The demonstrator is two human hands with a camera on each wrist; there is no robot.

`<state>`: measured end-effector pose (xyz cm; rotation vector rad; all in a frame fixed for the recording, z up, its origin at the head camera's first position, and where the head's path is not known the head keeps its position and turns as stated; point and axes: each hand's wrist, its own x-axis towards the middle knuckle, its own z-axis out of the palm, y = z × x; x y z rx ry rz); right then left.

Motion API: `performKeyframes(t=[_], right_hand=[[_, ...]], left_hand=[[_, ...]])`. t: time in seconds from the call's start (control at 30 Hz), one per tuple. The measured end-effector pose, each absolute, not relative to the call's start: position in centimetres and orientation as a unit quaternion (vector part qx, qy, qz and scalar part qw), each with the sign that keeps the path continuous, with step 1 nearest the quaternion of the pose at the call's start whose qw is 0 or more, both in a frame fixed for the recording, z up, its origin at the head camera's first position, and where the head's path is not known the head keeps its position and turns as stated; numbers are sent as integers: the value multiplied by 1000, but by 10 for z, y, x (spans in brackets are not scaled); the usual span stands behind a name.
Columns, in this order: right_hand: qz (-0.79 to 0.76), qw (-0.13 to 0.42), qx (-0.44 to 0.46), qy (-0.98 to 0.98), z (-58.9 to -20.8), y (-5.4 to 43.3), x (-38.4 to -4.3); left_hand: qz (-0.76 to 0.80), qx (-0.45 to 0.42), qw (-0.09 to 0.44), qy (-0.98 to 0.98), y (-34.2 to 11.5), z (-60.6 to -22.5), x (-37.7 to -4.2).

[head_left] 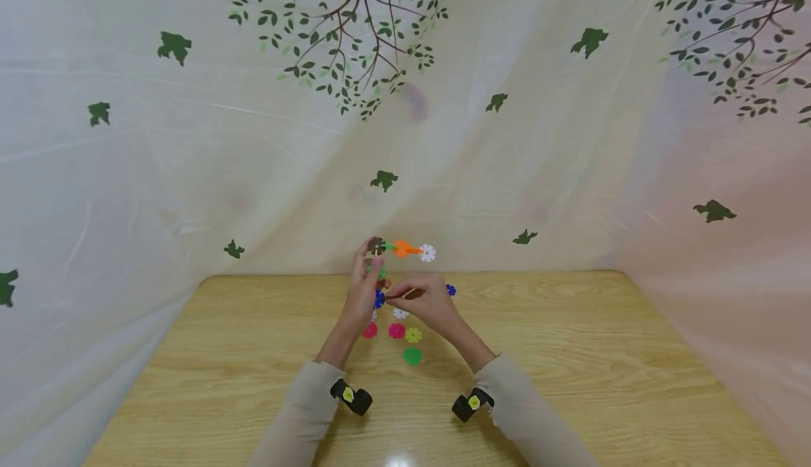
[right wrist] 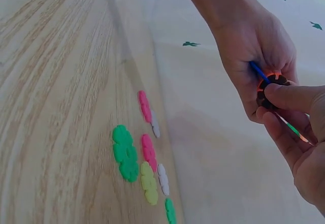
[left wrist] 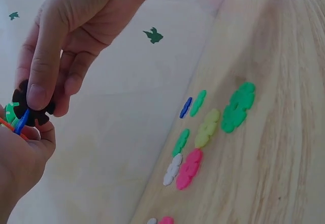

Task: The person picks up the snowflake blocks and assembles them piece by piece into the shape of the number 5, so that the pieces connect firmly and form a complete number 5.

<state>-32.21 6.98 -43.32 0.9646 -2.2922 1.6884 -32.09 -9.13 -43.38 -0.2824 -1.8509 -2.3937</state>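
Observation:
My left hand [head_left: 364, 294] grips a joined construction of notched plastic discs. At its upper end a dark disc [head_left: 376, 246], an orange disc [head_left: 402, 248] and a white disc [head_left: 427, 253] stick out to the right. A blue disc [head_left: 379, 299] shows below the left palm, seen edge-on in the right wrist view. My right hand [head_left: 431, 303] pinches a black notched disc [left wrist: 43, 116] between thumb and fingers. In the left wrist view the black disc meets the blue disc [left wrist: 22, 122] edge to edge; how deep their slots fit cannot be told.
Loose discs lie flat on the wooden table [head_left: 570, 368] below the hands: a green disc [head_left: 412, 356], a yellow disc [head_left: 413, 335], a pink disc [head_left: 396, 331] and several more. A blue disc [head_left: 451, 289] lies beyond the right hand. A printed curtain [head_left: 304, 192] hangs behind the table.

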Motion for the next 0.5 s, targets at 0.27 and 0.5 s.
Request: performKeyframes(t=[0.27,0.5], right_hand=[[556,68,323,-763,-429,69,-315],[578,67,309,-752,-414,66,-300]], left_hand=[[-790,-95,51,-603,-86,-438,-321],[-783,-96,62,-612,-85,-438,-319]])
